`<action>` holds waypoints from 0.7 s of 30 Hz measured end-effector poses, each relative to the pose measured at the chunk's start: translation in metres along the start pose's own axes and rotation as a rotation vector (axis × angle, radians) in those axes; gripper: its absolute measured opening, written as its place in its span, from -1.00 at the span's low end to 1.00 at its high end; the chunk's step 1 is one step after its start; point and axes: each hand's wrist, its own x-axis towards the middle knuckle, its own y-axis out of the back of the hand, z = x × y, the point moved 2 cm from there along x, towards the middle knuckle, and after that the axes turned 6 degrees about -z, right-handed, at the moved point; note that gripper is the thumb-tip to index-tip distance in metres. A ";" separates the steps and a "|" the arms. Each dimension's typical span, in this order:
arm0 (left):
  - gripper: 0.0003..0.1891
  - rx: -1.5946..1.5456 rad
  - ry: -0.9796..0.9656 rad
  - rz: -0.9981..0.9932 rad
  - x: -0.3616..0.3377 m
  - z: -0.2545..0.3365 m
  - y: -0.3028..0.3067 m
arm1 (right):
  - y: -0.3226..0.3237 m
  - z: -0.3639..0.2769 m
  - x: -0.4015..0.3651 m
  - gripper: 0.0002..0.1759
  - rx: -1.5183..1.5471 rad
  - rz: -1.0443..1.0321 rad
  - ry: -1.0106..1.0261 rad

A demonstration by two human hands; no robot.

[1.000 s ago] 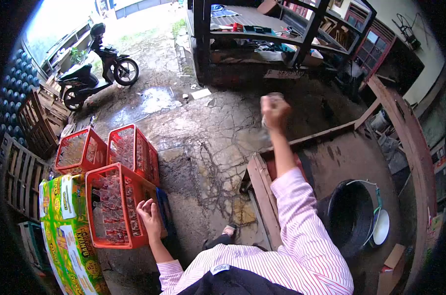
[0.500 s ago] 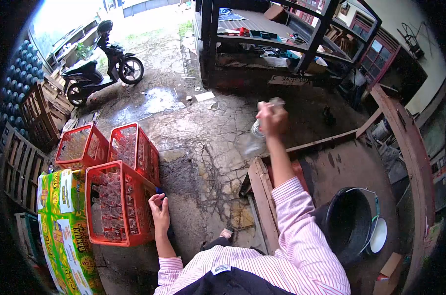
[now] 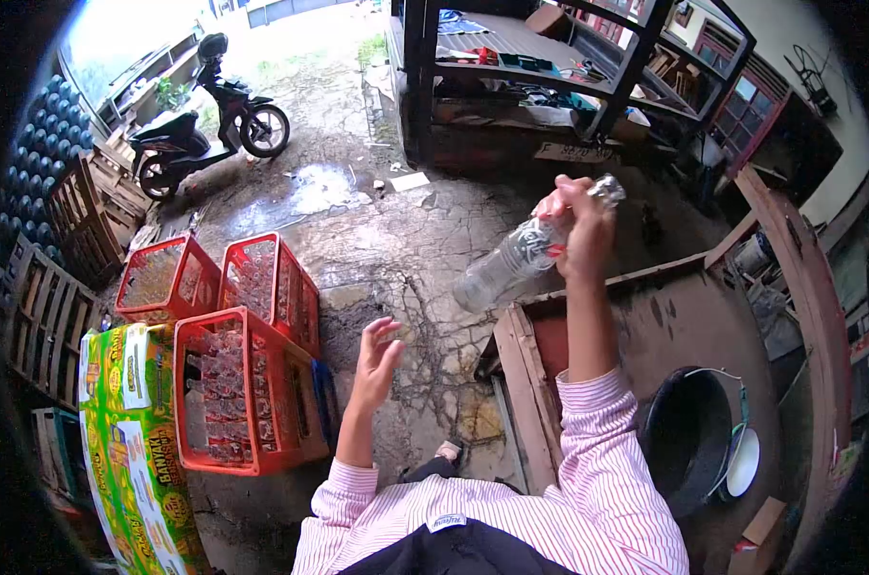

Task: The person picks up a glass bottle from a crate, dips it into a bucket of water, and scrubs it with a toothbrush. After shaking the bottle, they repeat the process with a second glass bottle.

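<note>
A clear glass bottle (image 3: 497, 270) with white lettering hangs tilted in my right hand (image 3: 582, 230), its base toward the lower left. The fingers wrap round its upper part, and the mouth sticks out past them. My left hand (image 3: 372, 362) is raised over the cracked floor, fingers apart, holding nothing. To its left stands the nearest red crate (image 3: 258, 402), packed with several clear bottles (image 3: 222, 398).
Two more red crates (image 3: 300, 287) (image 3: 171, 309) of bottles stand behind the nearest one. Green-yellow printed sacks (image 3: 118, 412) are at left. A black bucket (image 3: 660, 402) sits inside a wooden frame (image 3: 530, 383) at right. A motorbike (image 3: 181, 144) and dark truck bed (image 3: 521, 134) stand farther back.
My right hand has moved slightly right with the bottle, which shows more clearly now. My left hand has moved right and up, away from the nearest crate.
</note>
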 end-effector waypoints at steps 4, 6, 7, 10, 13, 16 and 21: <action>-0.52 -0.037 -0.039 -0.073 0.008 0.013 -0.018 | -0.008 -0.031 -0.010 -0.72 0.100 -0.077 -0.005; -0.52 -0.024 -0.038 -0.081 0.008 0.012 -0.019 | -0.012 -0.042 -0.014 -0.72 0.124 -0.116 0.058; -0.52 -0.009 -0.037 -0.086 0.008 0.012 -0.019 | -0.013 -0.046 -0.016 -0.72 0.123 -0.115 0.059; -0.52 -0.031 -0.017 -0.082 0.006 0.010 -0.017 | -0.014 -0.055 -0.020 -0.71 0.170 -0.123 0.041; -0.53 -0.042 -0.005 -0.068 0.005 0.008 -0.012 | -0.013 -0.057 -0.020 -0.71 0.149 -0.157 0.055; -0.54 -0.012 -0.029 -0.046 0.004 0.007 -0.007 | -0.010 -0.054 -0.017 -0.71 0.164 -0.245 -0.059; -0.55 0.014 -0.032 0.010 0.001 -0.001 0.005 | -0.019 -0.013 -0.012 -0.78 -0.963 -0.183 0.299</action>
